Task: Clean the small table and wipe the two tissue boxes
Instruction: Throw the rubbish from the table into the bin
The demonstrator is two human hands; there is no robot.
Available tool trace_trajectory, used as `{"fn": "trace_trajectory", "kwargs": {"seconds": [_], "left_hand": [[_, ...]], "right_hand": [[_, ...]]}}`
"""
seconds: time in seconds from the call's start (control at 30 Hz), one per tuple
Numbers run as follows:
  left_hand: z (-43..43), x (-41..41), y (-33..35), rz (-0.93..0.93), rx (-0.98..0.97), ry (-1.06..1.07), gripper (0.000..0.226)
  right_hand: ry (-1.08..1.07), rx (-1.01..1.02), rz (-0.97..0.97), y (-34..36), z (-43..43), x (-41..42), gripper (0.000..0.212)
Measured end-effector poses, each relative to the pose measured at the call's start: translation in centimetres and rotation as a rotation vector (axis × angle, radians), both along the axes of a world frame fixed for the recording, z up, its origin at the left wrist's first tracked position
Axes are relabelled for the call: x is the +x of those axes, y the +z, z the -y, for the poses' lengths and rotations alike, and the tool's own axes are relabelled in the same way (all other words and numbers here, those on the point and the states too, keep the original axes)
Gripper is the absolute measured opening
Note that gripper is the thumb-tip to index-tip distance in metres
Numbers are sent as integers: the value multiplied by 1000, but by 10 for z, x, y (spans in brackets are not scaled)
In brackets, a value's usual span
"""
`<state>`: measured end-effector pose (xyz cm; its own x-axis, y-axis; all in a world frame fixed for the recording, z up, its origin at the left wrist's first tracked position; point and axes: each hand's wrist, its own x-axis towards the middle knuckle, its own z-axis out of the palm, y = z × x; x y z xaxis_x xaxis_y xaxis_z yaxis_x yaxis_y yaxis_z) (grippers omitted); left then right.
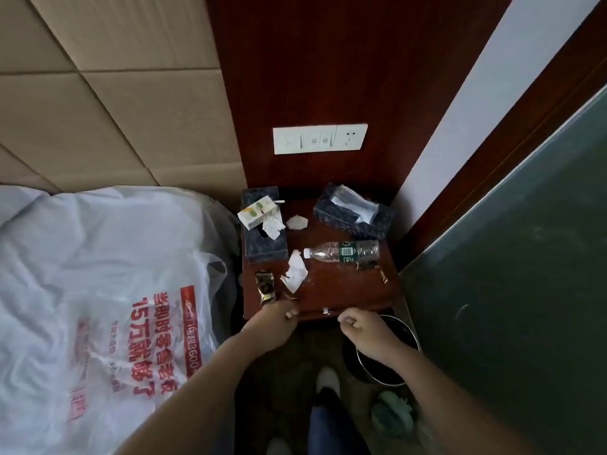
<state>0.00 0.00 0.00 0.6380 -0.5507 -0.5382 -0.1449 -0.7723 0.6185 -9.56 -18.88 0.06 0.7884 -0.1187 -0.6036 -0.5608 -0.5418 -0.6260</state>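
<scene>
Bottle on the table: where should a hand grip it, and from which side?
Grip the bottle around its labelled middle, coming down from above. It lies on its side, cap to the left, barrel clear on top. The right hand looks nearer.

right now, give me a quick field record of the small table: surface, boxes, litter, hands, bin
surface: small table, dark red wood, cluttered
tissue boxes: left tissue box along the left edge, carton lying on top; right tissue box at back right, angled
litter: plastic bottle on its side, crumpled paper, gold wrapper
hands: left hand at the front edge near the wrapper; right hand curled, holding nothing visible
bin: waste bin on the floor, front right
</scene>
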Motion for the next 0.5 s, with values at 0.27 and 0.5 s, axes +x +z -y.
{"fn": "trace_trajectory", "kwargs": {"seconds": [0.27, 0.5], "left_hand": [[57, 108, -59, 260, 23, 147, 29], [120, 188, -110, 354, 41, 67, 39]], "right_hand": [[108, -302, 232, -67, 72, 102, 28], [285, -562, 252, -123, 145, 193, 56]]}}
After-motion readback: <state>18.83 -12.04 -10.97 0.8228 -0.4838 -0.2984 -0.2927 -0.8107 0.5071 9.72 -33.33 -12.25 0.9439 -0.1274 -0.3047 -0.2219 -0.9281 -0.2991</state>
